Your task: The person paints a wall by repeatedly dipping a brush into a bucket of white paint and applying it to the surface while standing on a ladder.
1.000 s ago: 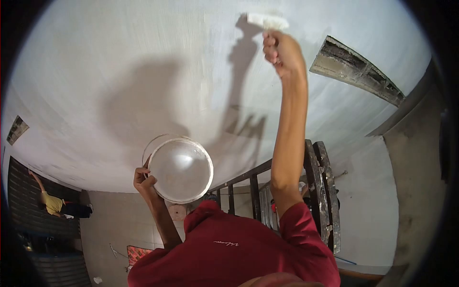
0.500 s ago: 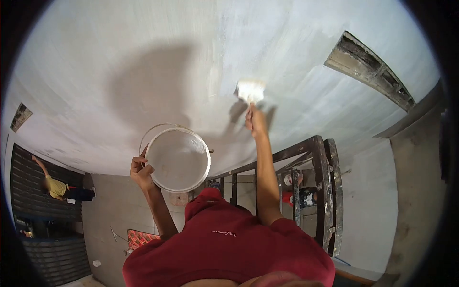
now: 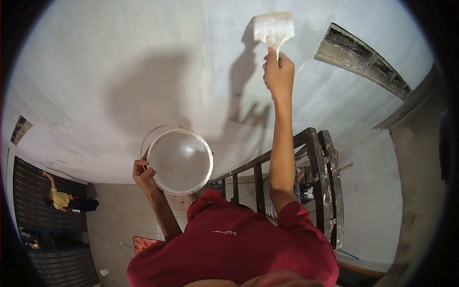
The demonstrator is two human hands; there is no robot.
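Observation:
My right hand (image 3: 278, 71) grips the handle of a wide paintbrush (image 3: 274, 28), its bristles up against the white wall (image 3: 143, 28). White paint coats the brush head and runs down to the handle. My left hand (image 3: 144, 173) holds a round white bucket (image 3: 180, 161) by its rim, the fingers curled at its left side. Pale, whitish material shows inside the bucket, and its thin wire handle arches above the rim. Shadows of the bucket, brush and arm fall on the wall.
A dark, paint-spattered ladder (image 3: 321, 186) stands at my right. An opening (image 3: 363, 62) breaks the wall at upper right, a smaller one (image 3: 21, 130) at far left. Below, a person in a yellow top (image 3: 61, 199) stands by dark shutters (image 3: 36, 182). A red patterned object (image 3: 143, 244) lies on the floor.
My right hand has moved the brush up the wall and to the right, with the arm stretched further out. The bucket has stayed nearly in place in my left hand.

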